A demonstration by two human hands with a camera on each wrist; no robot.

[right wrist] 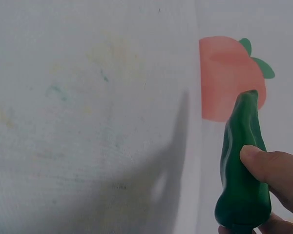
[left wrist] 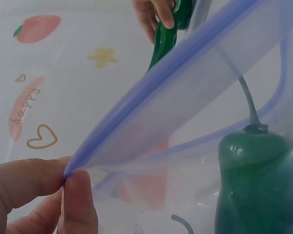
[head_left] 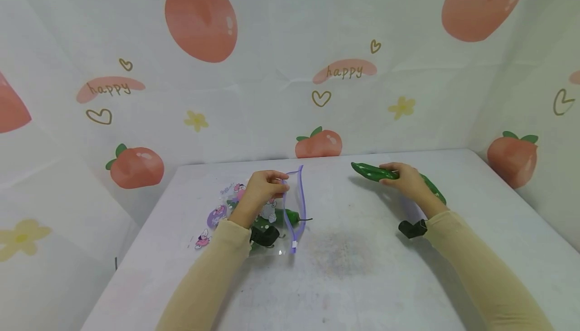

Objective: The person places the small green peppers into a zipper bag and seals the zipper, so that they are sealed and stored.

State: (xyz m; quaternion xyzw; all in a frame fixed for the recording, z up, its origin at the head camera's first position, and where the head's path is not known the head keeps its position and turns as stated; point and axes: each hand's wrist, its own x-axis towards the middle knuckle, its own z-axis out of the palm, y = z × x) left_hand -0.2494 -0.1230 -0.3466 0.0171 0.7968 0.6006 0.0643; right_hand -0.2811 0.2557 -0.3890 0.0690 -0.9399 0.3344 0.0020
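My left hand point(head_left: 260, 192) pinches the upper rim of a clear zip bag point(head_left: 304, 197) with a purple closure and cartoon prints. The bag lies with its mouth spread apart, facing right. Inside are green peppers; one pepper point(left wrist: 251, 180) has its stem pointing out toward the opening. On the right, my right hand point(head_left: 410, 182) grips a green pepper point(right wrist: 241, 161) between thumb and fingers, raised above the table with its tapered tip pointing away. Another green length point(head_left: 434, 189) shows behind the right wrist; whether it is a separate pepper I cannot tell.
The white table point(head_left: 353, 291) has a smudged patch in the middle. A white backdrop point(head_left: 272, 94) printed with fruit and hearts stands along the back and sides. Black wrist cameras point(head_left: 265, 236) sit under both wrists.
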